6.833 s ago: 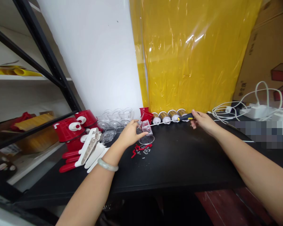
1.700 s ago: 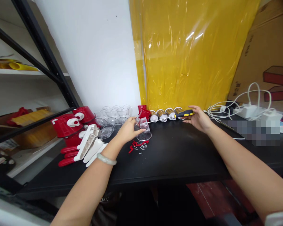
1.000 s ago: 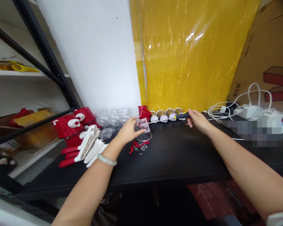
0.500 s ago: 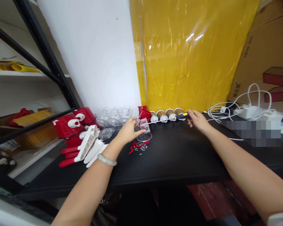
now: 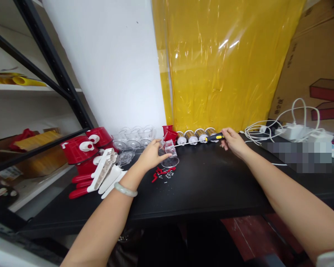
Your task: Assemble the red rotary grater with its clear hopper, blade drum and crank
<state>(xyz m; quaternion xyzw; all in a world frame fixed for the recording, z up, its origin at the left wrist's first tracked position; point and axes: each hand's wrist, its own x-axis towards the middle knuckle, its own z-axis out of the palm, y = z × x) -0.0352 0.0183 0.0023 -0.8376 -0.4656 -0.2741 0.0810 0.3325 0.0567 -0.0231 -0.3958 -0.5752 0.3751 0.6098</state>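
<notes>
My left hand [image 5: 153, 154] grips a clear plastic part [image 5: 170, 148] with a round, flared rim, tilted on the black table. In my right hand [image 5: 231, 141] is the end of a screwdriver [image 5: 214, 137] with a black and yellow handle. Its long shaft points left, and the tip meets the clear part's side; the exact contact is too small to make out. Just in front of the clear part lie small red plastic pieces [image 5: 158, 173] and several loose screws [image 5: 169, 174].
Clear plastic parts [image 5: 133, 142] and red housings with white handles [image 5: 82, 148] stand at the left. Patterned drums [image 5: 190, 136] line the back beside red cups [image 5: 169, 134]. White cables and adapters [image 5: 293, 130] lie at the right. A black shelf frame [image 5: 55, 63] rises at left.
Almost nothing differs. The view has shifted very slightly; both hands, the screwdriver and the clear part keep their places.
</notes>
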